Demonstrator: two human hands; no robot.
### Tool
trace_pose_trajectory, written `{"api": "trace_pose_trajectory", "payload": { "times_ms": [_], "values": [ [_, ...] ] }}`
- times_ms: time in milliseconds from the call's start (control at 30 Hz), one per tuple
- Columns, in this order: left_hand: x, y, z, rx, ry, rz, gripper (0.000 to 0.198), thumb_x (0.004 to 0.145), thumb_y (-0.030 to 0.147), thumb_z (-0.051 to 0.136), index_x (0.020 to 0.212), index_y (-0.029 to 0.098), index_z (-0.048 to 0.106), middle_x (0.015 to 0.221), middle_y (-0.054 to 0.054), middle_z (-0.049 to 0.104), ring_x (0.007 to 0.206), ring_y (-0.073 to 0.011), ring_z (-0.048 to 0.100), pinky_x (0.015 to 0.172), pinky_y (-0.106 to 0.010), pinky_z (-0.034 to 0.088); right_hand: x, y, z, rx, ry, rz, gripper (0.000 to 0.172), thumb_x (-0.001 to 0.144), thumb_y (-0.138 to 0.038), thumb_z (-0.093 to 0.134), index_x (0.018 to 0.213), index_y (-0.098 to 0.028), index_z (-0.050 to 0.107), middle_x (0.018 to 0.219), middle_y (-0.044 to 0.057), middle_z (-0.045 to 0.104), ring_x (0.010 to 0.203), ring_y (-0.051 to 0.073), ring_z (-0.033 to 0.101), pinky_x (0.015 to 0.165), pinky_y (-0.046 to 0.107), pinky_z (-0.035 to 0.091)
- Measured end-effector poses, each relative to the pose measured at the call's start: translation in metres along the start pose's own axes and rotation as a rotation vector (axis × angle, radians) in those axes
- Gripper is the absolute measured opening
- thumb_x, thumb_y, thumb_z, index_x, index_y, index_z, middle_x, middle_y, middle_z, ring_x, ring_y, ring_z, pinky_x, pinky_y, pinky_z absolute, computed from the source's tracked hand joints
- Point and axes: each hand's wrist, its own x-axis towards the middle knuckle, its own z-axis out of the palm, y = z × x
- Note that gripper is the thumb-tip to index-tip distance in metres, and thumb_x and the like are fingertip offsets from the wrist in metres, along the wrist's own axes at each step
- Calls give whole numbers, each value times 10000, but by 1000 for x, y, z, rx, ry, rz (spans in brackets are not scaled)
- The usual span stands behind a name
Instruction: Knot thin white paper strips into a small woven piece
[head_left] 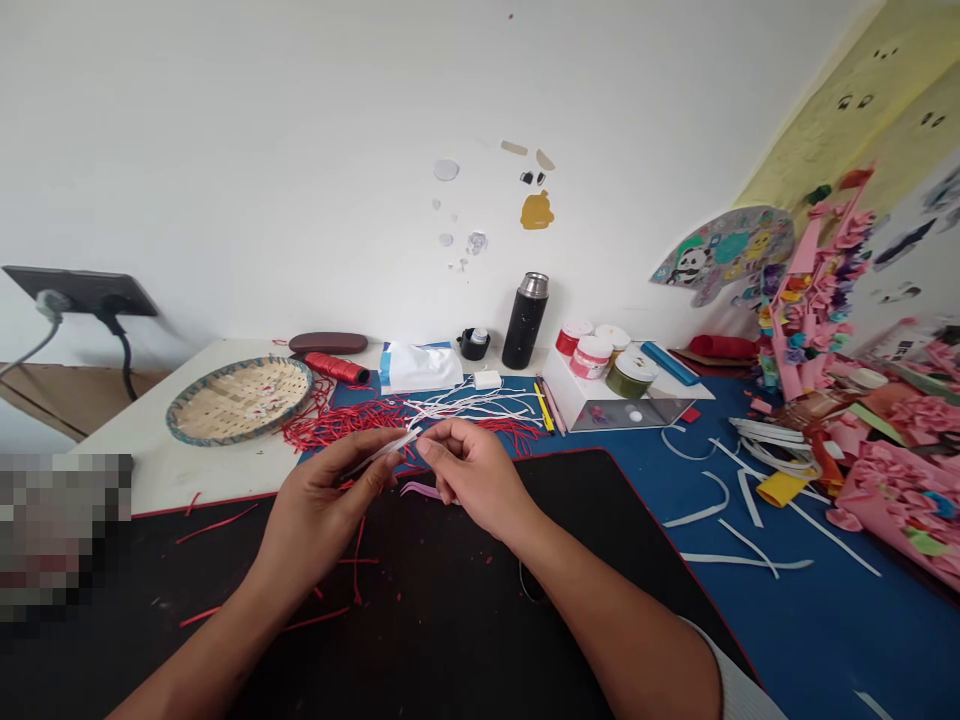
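White wall and a crowded craft desk, with a black mat covering the near part of the desktop. Above the far edge of the mat, the left hand and the right hand meet, each with thumb and forefinger closed in a narrow pinch on the same white paper strip, which runs tilted between them, clear of the mat. A pink strip shows just under the right hand, over the mat; whether the hand grips it cannot be told. Red paper shreds lie just beyond the mat and scattered on it. Loose white strips lie beyond the mat, past the shreds. A woven basket sits beyond the mat's far left corner. A black flask stands well beyond the mat, near the wall. Paint jars stand beyond the mat, to the right of the flask. Pink paper craft rises well to the right of the mat.
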Motion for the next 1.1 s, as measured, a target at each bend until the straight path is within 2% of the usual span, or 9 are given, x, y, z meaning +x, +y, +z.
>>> {"api": "trace_pose_trajectory", "payload": {
  "times_ms": [133,300,433,633,800,1100],
  "values": [
    [0,-1,1,13,-16,16,350,874,533,742,1115,289,813,1046,-50,827,925,-291,751,891,-385,594,0,0,1,-13,-4,-21,246,920,-424,668,950,-182,632,579,-81,539,412,71,455,442,215,343],
    [1,-1,3,-9,-55,5,359,875,541,736,1115,284,811,1047,-54,827,866,-278,751,846,-375,608,-1,0,1,-9,8,-22,188,919,-371,656,902,-188,617,582,-79,542,407,69,448,436,214,336],
    [1,0,3,5,-49,14,361,873,553,730,1094,281,818,1013,-55,831,890,-290,757,864,-374,602,1,3,1,-33,20,-56,172,924,-362,654,901,-195,619,601,-75,544,416,71,463,441,216,346],
    [2,-5,3,54,-55,22,371,891,552,712,1128,284,811,1089,-60,830,943,-291,756,881,-361,590,-1,4,1,-89,30,-91,165,940,-365,650,916,-203,633,602,-70,541,443,85,470,464,228,355],
    [2,-8,3,68,-74,-6,419,895,566,702,1182,275,791,1078,-61,832,879,-279,763,840,-351,601,-3,-1,1,-179,53,-119,157,942,-354,644,905,-202,649,600,-63,525,489,96,464,518,241,360],
    [1,-6,4,16,-121,0,358,906,532,707,1160,292,786,1100,-45,828,932,-273,770,844,-327,599,-2,-2,1,-146,61,-106,173,926,-377,661,896,-207,643,608,-54,528,502,107,467,510,242,362]
  ]
}}
